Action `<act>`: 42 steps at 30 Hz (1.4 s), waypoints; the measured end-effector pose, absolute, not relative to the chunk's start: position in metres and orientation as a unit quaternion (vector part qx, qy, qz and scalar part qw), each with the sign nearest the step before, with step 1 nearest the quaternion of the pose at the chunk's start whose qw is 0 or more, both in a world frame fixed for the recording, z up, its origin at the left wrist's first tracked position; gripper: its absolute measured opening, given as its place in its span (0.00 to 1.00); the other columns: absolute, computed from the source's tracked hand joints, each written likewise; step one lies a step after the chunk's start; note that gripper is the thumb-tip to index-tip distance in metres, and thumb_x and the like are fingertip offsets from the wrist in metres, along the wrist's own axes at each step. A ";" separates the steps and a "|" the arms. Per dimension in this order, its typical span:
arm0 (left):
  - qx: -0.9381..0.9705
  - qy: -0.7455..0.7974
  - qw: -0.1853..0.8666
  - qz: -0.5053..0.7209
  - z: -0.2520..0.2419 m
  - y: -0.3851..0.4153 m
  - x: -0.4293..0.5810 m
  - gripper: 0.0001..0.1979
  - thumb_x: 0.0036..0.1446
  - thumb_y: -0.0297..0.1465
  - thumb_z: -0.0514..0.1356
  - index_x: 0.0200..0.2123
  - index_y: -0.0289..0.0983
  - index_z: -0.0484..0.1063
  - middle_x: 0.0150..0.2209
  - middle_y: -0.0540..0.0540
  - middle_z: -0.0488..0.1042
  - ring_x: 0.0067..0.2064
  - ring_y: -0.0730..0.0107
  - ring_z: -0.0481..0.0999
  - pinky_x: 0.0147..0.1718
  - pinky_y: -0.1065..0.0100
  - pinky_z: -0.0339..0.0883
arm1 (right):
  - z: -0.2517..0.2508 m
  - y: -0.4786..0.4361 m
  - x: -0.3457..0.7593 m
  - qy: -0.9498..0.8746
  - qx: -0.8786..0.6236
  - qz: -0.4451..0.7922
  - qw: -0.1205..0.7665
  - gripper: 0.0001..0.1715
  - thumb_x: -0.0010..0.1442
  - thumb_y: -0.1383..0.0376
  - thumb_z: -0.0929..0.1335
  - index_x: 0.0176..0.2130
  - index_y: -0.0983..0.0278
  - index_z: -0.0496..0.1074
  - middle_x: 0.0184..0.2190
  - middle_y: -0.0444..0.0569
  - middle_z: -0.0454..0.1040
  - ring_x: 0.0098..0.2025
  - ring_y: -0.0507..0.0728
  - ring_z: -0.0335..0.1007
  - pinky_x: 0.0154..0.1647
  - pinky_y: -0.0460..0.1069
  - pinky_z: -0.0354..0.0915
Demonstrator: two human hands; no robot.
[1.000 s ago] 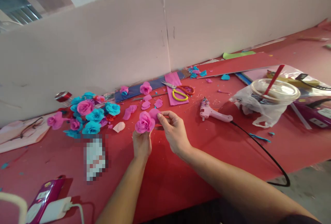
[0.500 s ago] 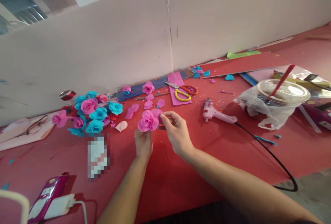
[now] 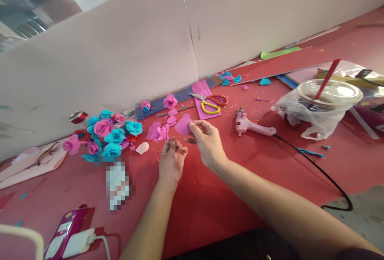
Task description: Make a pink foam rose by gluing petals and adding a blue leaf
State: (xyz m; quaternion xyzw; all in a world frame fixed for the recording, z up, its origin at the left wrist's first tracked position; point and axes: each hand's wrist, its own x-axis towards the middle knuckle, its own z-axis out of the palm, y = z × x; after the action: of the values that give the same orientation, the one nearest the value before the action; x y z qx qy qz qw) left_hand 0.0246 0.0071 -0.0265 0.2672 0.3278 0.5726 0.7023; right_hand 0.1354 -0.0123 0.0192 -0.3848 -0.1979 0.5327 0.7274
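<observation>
My left hand (image 3: 172,162) is closed with the fingertips pinched on the base of a pink paper flower (image 3: 160,132), whose head tilts away to the left; the stem is hidden by the fingers. My right hand (image 3: 208,144) grips a loose pink paper petal (image 3: 183,125) between thumb and forefinger, a little right of the flower and apart from it. Beyond the hands lie more pink petals (image 3: 172,121) and a finished pink flower (image 3: 170,101). Scissors (image 3: 210,107) with yellow and orange handles rest on a pink paper strip (image 3: 204,88).
A pink glue gun (image 3: 253,127) with a black cord lies to the right, near a lidded cup (image 3: 328,92) in a plastic bag. Blue and pink paper flowers (image 3: 114,136) cluster at left. A purple power strip (image 3: 67,230) with a white charger sits front left.
The flower in my left hand has tipped away and moved left, and that hand has turned palm up. The petal in my right hand has come away from beside the flower.
</observation>
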 end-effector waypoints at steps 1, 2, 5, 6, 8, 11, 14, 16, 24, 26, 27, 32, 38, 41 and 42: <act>0.269 0.322 0.706 0.570 -0.027 0.008 0.024 0.03 0.52 0.29 0.63 0.29 0.39 0.70 0.25 0.54 0.64 0.26 0.81 0.63 0.29 0.74 0.60 | 0.018 -0.012 0.135 -0.195 -0.385 0.534 0.727 0.13 0.47 0.58 0.72 0.28 0.64 0.68 0.23 0.40 0.69 0.25 0.47 0.65 0.28 0.46 0.70; 0.272 0.321 0.708 0.568 -0.028 0.009 0.024 0.04 0.52 0.29 0.63 0.28 0.38 0.70 0.25 0.54 0.64 0.25 0.82 0.62 0.27 0.74 0.58 | 0.017 -0.012 0.135 -0.193 -0.385 0.535 0.727 0.13 0.47 0.58 0.72 0.28 0.64 0.68 0.23 0.40 0.69 0.25 0.47 0.65 0.28 0.46 0.70; 0.290 0.339 0.695 0.564 -0.029 0.011 0.022 0.04 0.51 0.27 0.63 0.27 0.37 0.69 0.26 0.53 0.65 0.24 0.82 0.60 0.26 0.75 0.56 | 0.014 -0.012 0.135 -0.190 -0.383 0.537 0.727 0.14 0.46 0.58 0.72 0.28 0.64 0.68 0.25 0.41 0.70 0.25 0.47 0.66 0.28 0.45 0.70; 0.296 0.347 0.688 0.564 -0.029 0.012 0.022 0.04 0.51 0.26 0.63 0.27 0.36 0.69 0.27 0.53 0.66 0.25 0.83 0.61 0.27 0.75 0.57 | 0.013 -0.012 0.136 -0.188 -0.384 0.538 0.726 0.14 0.46 0.58 0.72 0.28 0.64 0.68 0.25 0.41 0.71 0.26 0.48 0.67 0.28 0.46 0.70; 0.304 0.360 0.677 0.565 -0.030 0.010 0.021 0.04 0.50 0.26 0.63 0.27 0.36 0.70 0.29 0.52 0.68 0.26 0.82 0.64 0.31 0.74 0.59 | 0.012 -0.011 0.137 -0.184 -0.387 0.539 0.725 0.14 0.46 0.58 0.72 0.28 0.64 0.68 0.25 0.41 0.71 0.25 0.48 0.67 0.29 0.47 0.70; 0.305 0.379 0.674 0.556 -0.029 0.007 0.022 0.05 0.50 0.28 0.64 0.29 0.37 0.69 0.31 0.52 0.71 0.30 0.79 0.69 0.36 0.72 0.61 | 0.010 -0.010 0.136 -0.183 -0.395 0.538 0.722 0.12 0.47 0.59 0.72 0.27 0.65 0.68 0.22 0.40 0.69 0.23 0.47 0.66 0.30 0.48 0.70; 0.298 0.387 0.681 0.546 -0.029 0.004 0.024 0.07 0.49 0.31 0.65 0.29 0.38 0.69 0.30 0.51 0.73 0.33 0.76 0.73 0.36 0.70 0.62 | 0.009 -0.010 0.134 -0.190 -0.402 0.536 0.717 0.12 0.48 0.60 0.71 0.28 0.65 0.68 0.21 0.39 0.69 0.22 0.48 0.66 0.28 0.47 0.69; 0.302 0.374 0.680 0.553 -0.029 0.003 0.025 0.08 0.48 0.31 0.66 0.29 0.37 0.69 0.29 0.52 0.73 0.33 0.76 0.73 0.37 0.70 0.63 | 0.008 -0.011 0.132 -0.196 -0.404 0.537 0.714 0.11 0.48 0.60 0.71 0.28 0.64 0.67 0.21 0.39 0.69 0.21 0.48 0.67 0.26 0.46 0.68; 0.356 0.331 0.681 0.548 -0.032 0.004 0.029 0.06 0.49 0.30 0.64 0.26 0.36 0.69 0.26 0.53 0.70 0.30 0.78 0.70 0.37 0.71 0.64 | 0.010 -0.010 0.126 -0.208 -0.402 0.546 0.705 0.11 0.50 0.59 0.70 0.29 0.63 0.67 0.19 0.37 0.67 0.17 0.48 0.65 0.21 0.45 0.66; 0.371 0.327 0.677 0.545 -0.033 0.005 0.029 0.05 0.50 0.28 0.64 0.26 0.36 0.70 0.26 0.53 0.70 0.29 0.78 0.69 0.37 0.71 0.65 | 0.010 -0.010 0.126 -0.211 -0.404 0.543 0.705 0.11 0.50 0.59 0.70 0.29 0.63 0.67 0.18 0.37 0.66 0.16 0.47 0.64 0.20 0.44 0.65; 0.376 0.328 0.674 0.545 -0.034 0.005 0.030 0.05 0.50 0.28 0.64 0.26 0.35 0.70 0.25 0.53 0.70 0.29 0.78 0.69 0.38 0.71 0.65 | 0.010 -0.010 0.126 -0.213 -0.406 0.541 0.705 0.11 0.51 0.59 0.69 0.29 0.63 0.67 0.18 0.37 0.66 0.16 0.47 0.63 0.19 0.44 0.65; 0.385 0.345 0.658 0.548 -0.037 0.008 0.029 0.03 0.48 0.27 0.64 0.27 0.35 0.72 0.27 0.52 0.72 0.31 0.77 0.70 0.39 0.70 0.65 | 0.010 -0.010 0.125 -0.218 -0.408 0.540 0.703 0.10 0.51 0.59 0.69 0.29 0.63 0.67 0.18 0.38 0.65 0.19 0.48 0.64 0.21 0.44 0.66; 0.398 0.358 0.643 0.547 -0.039 0.008 0.030 0.03 0.46 0.27 0.65 0.27 0.36 0.73 0.28 0.51 0.74 0.30 0.76 0.71 0.38 0.70 0.65 | 0.009 -0.011 0.123 -0.217 -0.400 0.543 0.706 0.10 0.51 0.59 0.69 0.29 0.64 0.68 0.19 0.40 0.68 0.22 0.49 0.67 0.23 0.45 0.68; 0.401 0.365 0.635 0.549 -0.039 0.008 0.031 0.03 0.46 0.26 0.64 0.25 0.36 0.72 0.28 0.52 0.74 0.30 0.77 0.71 0.37 0.72 0.65 | 0.010 -0.011 0.122 -0.214 -0.391 0.549 0.706 0.10 0.52 0.59 0.69 0.29 0.64 0.68 0.20 0.40 0.69 0.21 0.49 0.67 0.23 0.45 0.68; 0.403 0.367 0.632 0.552 -0.039 0.008 0.031 0.03 0.47 0.26 0.64 0.25 0.37 0.72 0.27 0.52 0.73 0.30 0.77 0.71 0.37 0.72 0.65 | 0.010 -0.012 0.122 -0.215 -0.389 0.551 0.706 0.10 0.52 0.59 0.69 0.29 0.64 0.68 0.20 0.40 0.69 0.21 0.49 0.67 0.23 0.45 0.68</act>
State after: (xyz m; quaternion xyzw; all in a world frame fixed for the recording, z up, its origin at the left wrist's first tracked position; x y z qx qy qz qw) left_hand 0.0313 0.0076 -0.0393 0.4028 0.3665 0.5518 0.6316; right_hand 0.1218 -0.0120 0.0102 -0.3892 -0.2152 0.5509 0.7062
